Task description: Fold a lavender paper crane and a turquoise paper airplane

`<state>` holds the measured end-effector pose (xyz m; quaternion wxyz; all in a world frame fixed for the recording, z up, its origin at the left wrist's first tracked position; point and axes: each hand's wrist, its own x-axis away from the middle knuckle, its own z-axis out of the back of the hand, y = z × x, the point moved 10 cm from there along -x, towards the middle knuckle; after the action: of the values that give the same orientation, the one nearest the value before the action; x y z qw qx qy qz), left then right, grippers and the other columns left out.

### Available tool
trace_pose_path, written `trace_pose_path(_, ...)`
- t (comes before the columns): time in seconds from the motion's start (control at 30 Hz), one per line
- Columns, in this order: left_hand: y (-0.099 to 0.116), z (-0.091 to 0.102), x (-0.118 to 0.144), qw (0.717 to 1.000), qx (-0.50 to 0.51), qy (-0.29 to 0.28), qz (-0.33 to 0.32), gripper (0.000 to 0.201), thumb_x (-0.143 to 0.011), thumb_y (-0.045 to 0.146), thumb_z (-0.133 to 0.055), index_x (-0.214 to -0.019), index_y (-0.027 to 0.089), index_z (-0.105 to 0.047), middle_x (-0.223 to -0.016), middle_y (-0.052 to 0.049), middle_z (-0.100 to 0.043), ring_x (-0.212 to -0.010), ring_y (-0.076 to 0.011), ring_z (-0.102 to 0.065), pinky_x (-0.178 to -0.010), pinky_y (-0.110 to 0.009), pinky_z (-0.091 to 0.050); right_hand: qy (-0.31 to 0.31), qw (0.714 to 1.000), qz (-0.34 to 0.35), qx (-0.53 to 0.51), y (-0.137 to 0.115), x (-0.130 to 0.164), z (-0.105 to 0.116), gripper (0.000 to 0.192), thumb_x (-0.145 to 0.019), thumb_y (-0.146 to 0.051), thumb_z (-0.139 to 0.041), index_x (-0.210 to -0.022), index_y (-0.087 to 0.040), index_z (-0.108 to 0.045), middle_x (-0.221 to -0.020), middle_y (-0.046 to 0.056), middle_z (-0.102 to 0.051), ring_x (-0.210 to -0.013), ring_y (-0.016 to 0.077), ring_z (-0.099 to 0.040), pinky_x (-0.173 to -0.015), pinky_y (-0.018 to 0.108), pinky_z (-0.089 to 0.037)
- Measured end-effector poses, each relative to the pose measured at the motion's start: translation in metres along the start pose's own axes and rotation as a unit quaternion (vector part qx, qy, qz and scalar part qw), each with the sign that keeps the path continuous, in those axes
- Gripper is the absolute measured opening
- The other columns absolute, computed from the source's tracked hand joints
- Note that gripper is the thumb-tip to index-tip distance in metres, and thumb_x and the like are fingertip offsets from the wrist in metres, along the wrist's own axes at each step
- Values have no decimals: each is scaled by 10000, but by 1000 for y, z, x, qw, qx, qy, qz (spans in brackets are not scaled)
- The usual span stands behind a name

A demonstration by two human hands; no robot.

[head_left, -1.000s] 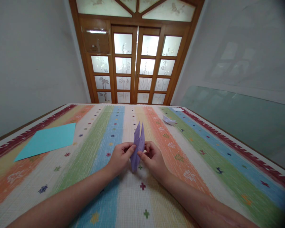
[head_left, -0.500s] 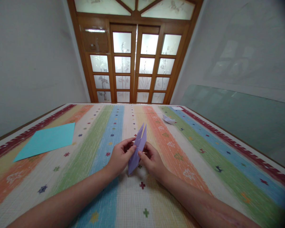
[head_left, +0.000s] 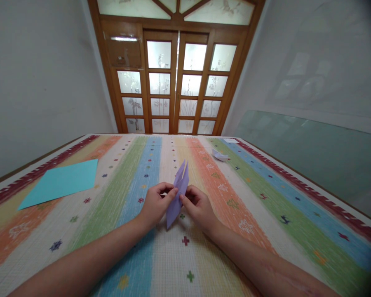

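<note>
A piece of folded purple paper [head_left: 174,209] is held up between both hands, just above the striped tablecloth. It is long and narrow, with two points at its upper end and one sharp point at the bottom. My left hand [head_left: 158,203] pinches its left side, thumb on the near face. From the right, my right hand [head_left: 200,207] grips the other side, its thumb pressed near the middle of the paper. The fingers behind the paper are partly hidden.
A flat turquoise sheet of paper [head_left: 64,181] lies on the left of the tablecloth [head_left: 111,247]. Toward the far right rests a small pale folded paper piece [head_left: 219,155], with a white slip [head_left: 230,140] beyond it. A glass panel [head_left: 312,152] leans along the right wall.
The purple paper has tilted slightly, its upper points shifting a little to the left and closer together. Both hands keep their hold almost in place.
</note>
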<state>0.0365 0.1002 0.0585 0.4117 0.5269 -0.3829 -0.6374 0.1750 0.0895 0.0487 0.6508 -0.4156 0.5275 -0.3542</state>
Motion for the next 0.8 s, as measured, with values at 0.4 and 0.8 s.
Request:
trace_pose_path(0.4, -30, 0, -4, 980, 155, 10, 122, 426, -745, 367, -790, -1057, 170, -577, -778, -27, -710, -640, -160, -666, -561, -245, -519, 29, 983, -122, -136, 24, -5, 4, 429, -748, -400, -799, -1023, -234, -514, -773, -3, -716, -630, 179, -685, -578, 313, -575)
trace_pose_path(0.8, -39, -12, -1, 968, 194, -40, 157, 507, -697, 299, -822, -1128, 154, -598, -739, 18, -645, -611, -122, -637, -564, -225, -502, -14, 958, -202, -205, 44, 0, -9, 357, -715, -362, -846, -969, -165, -691, -911, 65, -741, -726, 176, -710, -640, 289, -572)
